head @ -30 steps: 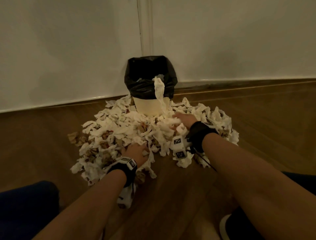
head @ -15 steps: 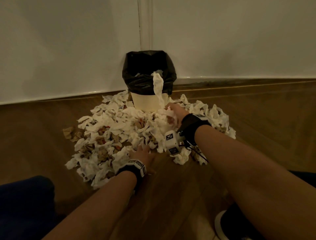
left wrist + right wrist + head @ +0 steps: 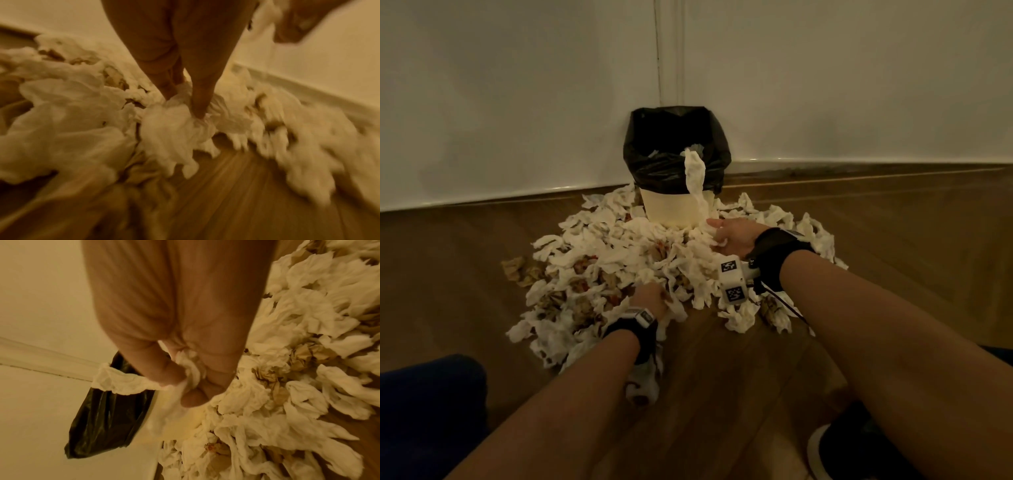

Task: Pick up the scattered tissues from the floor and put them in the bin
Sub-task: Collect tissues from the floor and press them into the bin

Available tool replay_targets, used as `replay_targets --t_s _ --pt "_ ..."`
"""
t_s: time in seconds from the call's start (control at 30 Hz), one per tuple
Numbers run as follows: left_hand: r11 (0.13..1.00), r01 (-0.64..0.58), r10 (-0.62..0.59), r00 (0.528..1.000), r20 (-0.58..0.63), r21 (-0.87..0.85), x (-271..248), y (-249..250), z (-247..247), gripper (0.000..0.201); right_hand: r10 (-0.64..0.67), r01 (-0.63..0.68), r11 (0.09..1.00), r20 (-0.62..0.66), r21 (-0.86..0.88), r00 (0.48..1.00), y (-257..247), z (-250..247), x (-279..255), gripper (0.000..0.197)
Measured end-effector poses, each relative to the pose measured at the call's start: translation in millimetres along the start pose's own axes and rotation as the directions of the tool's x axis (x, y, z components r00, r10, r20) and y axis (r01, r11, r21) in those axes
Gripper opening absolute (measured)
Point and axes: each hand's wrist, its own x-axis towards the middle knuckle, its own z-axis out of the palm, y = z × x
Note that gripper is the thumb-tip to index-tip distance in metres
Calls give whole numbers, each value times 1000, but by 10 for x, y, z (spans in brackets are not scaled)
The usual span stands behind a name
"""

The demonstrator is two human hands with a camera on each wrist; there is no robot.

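Observation:
A heap of crumpled white and brown tissues (image 3: 619,260) covers the wooden floor in front of a cream bin (image 3: 674,209) lined with a black bag (image 3: 654,154). A long white tissue (image 3: 695,178) hangs over the bin's front rim. My right hand (image 3: 722,233) sits at the bin's foot and grips a wad of tissue (image 3: 191,368) at the lower end of that strip. My left hand (image 3: 650,294) digs into the near edge of the heap, its fingers pinching a tissue clump (image 3: 174,123).
The bin stands in a corner of white walls (image 3: 517,102) with a skirting board. Bare wooden floor (image 3: 722,377) lies between my forearms. My dark-clothed knee (image 3: 424,411) is at lower left and a shoe (image 3: 825,452) at lower right.
My right hand moved forward from the heap's middle to the bin's foot and closed on tissue. My left hand shifted right along the heap's near edge and gathered a clump.

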Motion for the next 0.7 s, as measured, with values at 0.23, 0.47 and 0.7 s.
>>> replay_targets --t_s 0.23,0.47,0.7 --pt "855 96 -170 980 -101 -509 126 21 -563 35 -105 114 993 -193 38 976 85 -100 24 41" --pt "-151 152 -58 985 162 -977 4 121 -1105 59 -98 74 994 -321 -87 942 -35 -84 8 35" --pt "-22 114 -179 977 116 -993 -34 159 -1502 39 -271 216 946 -227 -240 935 -195 164 154 53"
